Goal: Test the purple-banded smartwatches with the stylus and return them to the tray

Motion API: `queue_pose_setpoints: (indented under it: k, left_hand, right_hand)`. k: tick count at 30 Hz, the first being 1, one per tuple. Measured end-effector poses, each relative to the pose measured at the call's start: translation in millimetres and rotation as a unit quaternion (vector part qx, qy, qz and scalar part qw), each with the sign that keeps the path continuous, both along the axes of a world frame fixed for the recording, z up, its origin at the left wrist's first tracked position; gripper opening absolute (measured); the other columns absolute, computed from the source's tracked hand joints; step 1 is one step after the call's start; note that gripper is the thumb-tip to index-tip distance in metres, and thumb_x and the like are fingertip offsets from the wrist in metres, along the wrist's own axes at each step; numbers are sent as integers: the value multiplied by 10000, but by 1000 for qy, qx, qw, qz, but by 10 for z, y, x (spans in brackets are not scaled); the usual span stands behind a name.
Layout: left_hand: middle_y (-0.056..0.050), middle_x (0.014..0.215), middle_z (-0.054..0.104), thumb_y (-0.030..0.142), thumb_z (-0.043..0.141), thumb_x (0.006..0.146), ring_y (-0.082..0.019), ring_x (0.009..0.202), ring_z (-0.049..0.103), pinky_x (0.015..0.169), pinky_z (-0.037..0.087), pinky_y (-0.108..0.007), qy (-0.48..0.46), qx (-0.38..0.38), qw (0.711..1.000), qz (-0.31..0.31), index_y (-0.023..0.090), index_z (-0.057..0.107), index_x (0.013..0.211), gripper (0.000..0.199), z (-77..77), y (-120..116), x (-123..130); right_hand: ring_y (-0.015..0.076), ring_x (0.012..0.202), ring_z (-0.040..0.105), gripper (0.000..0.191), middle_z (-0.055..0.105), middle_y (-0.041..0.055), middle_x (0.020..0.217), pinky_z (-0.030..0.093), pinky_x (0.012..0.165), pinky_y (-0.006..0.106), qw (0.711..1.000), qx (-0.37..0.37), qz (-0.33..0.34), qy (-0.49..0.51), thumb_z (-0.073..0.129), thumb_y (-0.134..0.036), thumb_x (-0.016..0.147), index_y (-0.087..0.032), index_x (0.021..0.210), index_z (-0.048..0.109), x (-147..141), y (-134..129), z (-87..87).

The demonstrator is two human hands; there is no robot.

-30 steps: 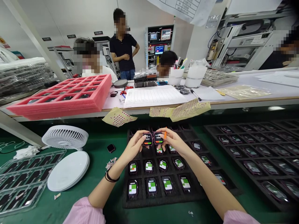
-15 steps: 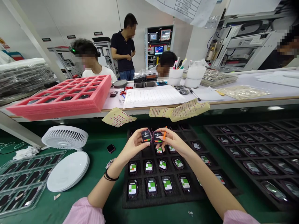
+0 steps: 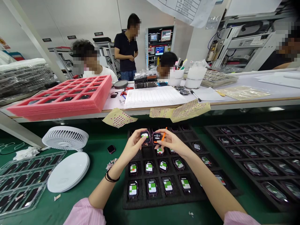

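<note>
Above the back rows of a black foam tray (image 3: 140,204), my left hand (image 3: 135,142) grips a watch (image 3: 145,136) with its thumb over the lit screen, which shows white and green. Close beside it, my right hand (image 3: 170,140) holds a second watch (image 3: 157,137), its screen dark with white text and an orange strip. An orange stick (image 3: 164,133) is also between the right hand's fingers. Rows of watches with green and white screens, such as one watch (image 3: 152,186), lie in the tray's compartments below.
Another black tray of watches (image 3: 254,168) lies right. A white fan (image 3: 67,172), clear trays (image 3: 21,184) and a lone watch (image 3: 111,149) are left. A shelf edge (image 3: 140,109) crosses ahead, bearing a pink foam tray (image 3: 98,101). Several people are beyond.
The left watch's screen has switched to a white and green display, with my left thumb now over it. The right watch has shifted slightly left, and its screen's green strip no longer shows.
</note>
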State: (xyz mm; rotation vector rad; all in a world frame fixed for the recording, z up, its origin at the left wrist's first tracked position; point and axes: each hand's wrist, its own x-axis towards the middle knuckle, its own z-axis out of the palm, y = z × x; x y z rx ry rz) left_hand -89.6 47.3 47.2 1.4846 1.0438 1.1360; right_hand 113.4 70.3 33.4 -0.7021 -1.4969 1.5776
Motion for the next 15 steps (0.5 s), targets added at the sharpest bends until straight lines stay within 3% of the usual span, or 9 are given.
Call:
queue_pose_setpoints:
  k: [15]
  left_hand:
    - [-51,945,591,432,525,878,-115,669,573,496,398,-203,7,-6,1000,1,175,531,1191,405,18,-7,-7]
  right_hand:
    - [130,534,660,338,574,-27,709,471,418,202,999,-13,-45,-9,699,-371,775,-182,1011,550,-10,-8,14]
